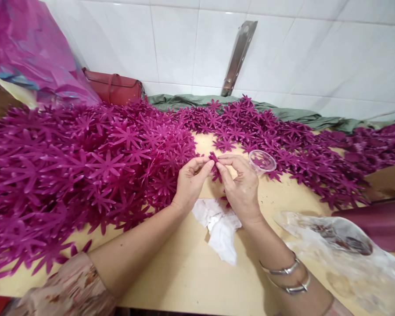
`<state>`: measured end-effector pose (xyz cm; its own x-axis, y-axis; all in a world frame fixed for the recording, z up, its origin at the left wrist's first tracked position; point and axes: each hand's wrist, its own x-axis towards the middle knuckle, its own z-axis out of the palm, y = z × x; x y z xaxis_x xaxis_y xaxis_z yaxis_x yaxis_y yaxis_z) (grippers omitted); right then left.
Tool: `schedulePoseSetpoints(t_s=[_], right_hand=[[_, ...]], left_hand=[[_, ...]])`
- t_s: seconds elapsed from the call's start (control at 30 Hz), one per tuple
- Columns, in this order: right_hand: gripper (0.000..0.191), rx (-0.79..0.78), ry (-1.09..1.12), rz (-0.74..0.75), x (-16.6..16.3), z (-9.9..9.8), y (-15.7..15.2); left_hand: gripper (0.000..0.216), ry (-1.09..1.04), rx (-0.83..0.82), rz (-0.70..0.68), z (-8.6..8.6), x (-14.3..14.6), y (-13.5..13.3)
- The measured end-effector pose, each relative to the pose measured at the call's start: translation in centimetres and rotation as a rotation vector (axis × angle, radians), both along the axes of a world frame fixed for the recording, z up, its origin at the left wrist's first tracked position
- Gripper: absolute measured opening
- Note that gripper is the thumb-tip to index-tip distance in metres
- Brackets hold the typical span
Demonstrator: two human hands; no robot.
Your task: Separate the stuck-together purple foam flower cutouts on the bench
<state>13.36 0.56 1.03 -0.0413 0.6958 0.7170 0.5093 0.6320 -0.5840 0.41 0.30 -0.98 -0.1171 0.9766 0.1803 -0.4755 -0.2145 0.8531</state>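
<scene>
Between my fingertips is a small magenta artificial flower piece, its narrow petals partly covered by my thumbs. My left hand pinches it from the left, and my right hand pinches it from the other side. Both hands are raised a little over the table. Just below them lies a crumpled white tissue. Beyond my right hand sits a clear round plastic container with magenta pieces in or behind it.
A big heap of magenta flower pieces covers the left; a second pile runs along the back to the right. A clear plastic bag rests at the right. Behind are a red purse, green cloth and a tiled wall.
</scene>
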Motion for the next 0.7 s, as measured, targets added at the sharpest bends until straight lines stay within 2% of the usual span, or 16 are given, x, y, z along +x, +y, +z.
schedulePoseSetpoints(t_s=[0.27,0.53,0.7], right_hand=[[0.012,-0.025,-0.034,0.026,0.04,0.12,0.01],[0.015,-0.336,0.268,0.116,0.06,0.16,0.09],[0.017,-0.283,0.33,0.057,0.18,0.36,0.23]], left_hand=[[0.033,0.007,-0.047,-0.005,0.24,-0.07,-0.08],[0.028,-0.078,-0.104,-0.031,0.56,-0.21,-0.03],[0.029,-0.175,-0.158,0.043,0.5,-0.24,0.21]])
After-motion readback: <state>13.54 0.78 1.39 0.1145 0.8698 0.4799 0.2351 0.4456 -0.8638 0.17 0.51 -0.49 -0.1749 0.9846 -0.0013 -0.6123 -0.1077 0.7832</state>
